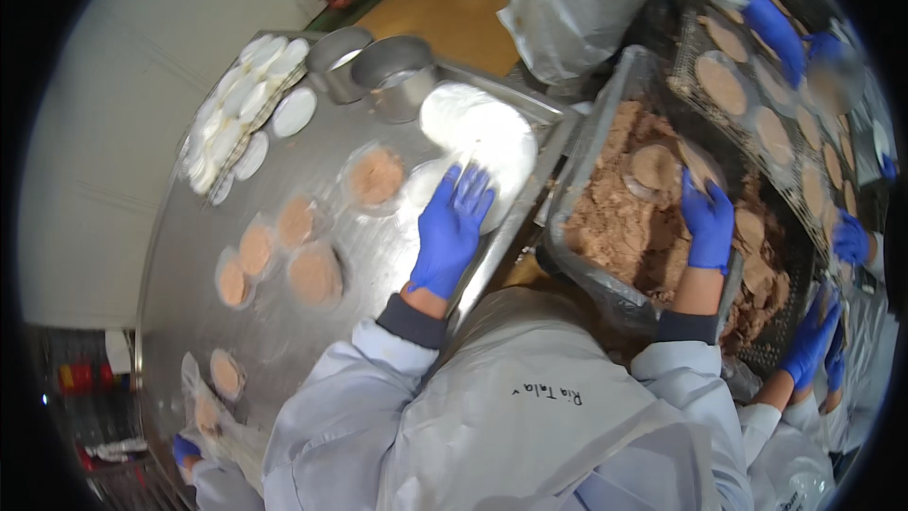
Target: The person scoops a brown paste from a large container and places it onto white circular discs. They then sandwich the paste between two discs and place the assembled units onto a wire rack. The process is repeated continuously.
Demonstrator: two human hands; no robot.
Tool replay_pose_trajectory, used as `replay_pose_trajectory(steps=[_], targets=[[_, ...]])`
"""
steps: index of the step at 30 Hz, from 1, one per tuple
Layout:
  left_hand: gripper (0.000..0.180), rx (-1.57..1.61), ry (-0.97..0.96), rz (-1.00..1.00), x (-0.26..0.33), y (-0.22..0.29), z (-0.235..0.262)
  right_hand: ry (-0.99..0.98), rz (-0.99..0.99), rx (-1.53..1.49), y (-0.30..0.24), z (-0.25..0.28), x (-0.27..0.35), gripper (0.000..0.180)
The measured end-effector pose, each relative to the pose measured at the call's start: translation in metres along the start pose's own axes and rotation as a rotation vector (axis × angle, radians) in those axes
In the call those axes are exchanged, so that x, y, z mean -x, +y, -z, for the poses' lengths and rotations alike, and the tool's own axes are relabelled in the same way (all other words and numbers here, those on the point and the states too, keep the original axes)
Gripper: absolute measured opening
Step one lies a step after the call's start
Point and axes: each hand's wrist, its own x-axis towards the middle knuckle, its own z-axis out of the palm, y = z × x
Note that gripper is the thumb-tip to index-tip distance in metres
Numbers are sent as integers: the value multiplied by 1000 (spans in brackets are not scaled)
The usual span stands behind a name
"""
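Note:
My left hand (450, 241), in a blue glove, lies with fingers stretched out over the near edge of a spread of round white sheets (484, 131) on the steel table. Over a plastic-lined bin (584, 156) of ground meat (605, 227), my right hand (707, 227), also gloved, grips a thin meat patty (698, 163) by its near edge, tilted. Beside it, on the meat, rests another patty (653, 168) on a clear round sheet. Left of my left hand, several patties on round sheets, among them a thick one (375, 176), lie on the table.
Two steel ring-shaped containers (392, 76) stand at the table's far edge, beside a rack heaped with white discs (236, 118). At the right, mesh trays (757, 123) hold several patties, with co-workers' gloved hands (777, 38) around them. Another worker's hand (186, 449) is at the lower left.

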Motion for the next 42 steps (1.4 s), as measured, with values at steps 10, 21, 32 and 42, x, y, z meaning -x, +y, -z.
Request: replay_pose_trajectory(steps=[10, 21, 32, 42], targets=[[81, -423, -558, 412, -119, -145, -167, -222, 392, -6, -19, -52, 46, 54], [45, -323, -549, 469, -102, -157, -153, -299, 436, 112, -31, -79, 100, 37], [49, -355, -617, 460, -78, -137, -171, -234, 781, 962, 35, -74, 70, 47], [50, -47, -615, 506, -102, -171, -195, 115, 1648, 2219, -33, -84, 52, 49]])
